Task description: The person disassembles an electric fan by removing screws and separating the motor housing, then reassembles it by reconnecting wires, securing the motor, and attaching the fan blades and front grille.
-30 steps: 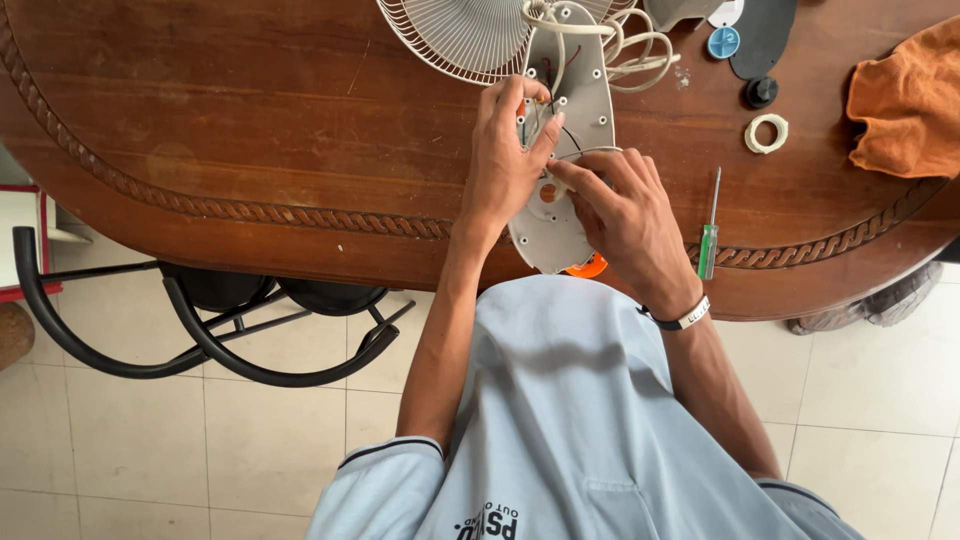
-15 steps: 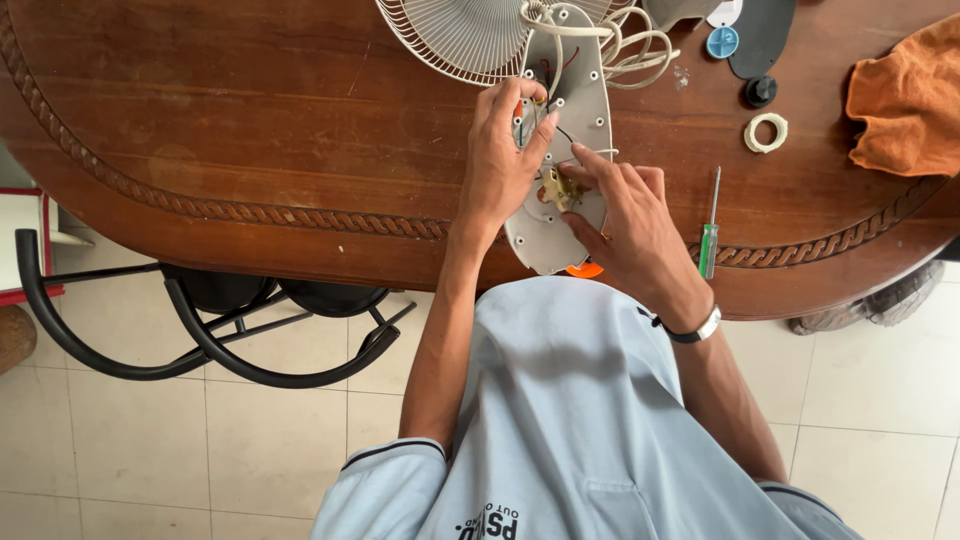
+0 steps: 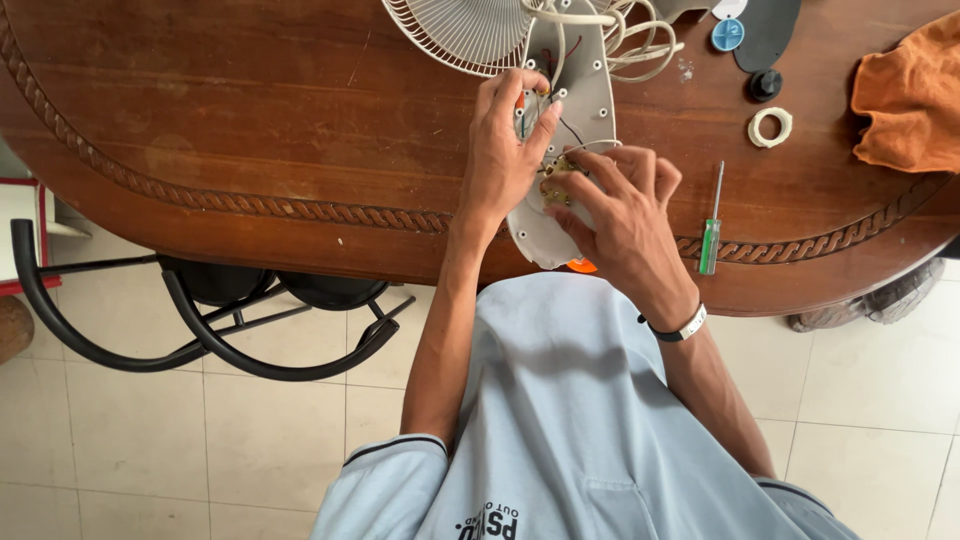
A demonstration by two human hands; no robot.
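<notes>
Wires are showing inside the grey fan base [image 3: 565, 130], which is lying open at the near edge of the brown wooden surface [image 3: 250, 110]. The left hand [image 3: 503, 150] is resting on the base's left side, fingers curled over its rim and gripping it. The right hand [image 3: 615, 215] is sitting on the base's lower right part, fingertips pinching a small brass-coloured part [image 3: 560, 180] inside it. Beyond the base a white wire fan guard [image 3: 460, 30] is lying. Right of the base a green-handled screwdriver [image 3: 711, 225] is lying, with a roll of white tape [image 3: 770, 126] and an orange cloth [image 3: 910, 95] farther right.
</notes>
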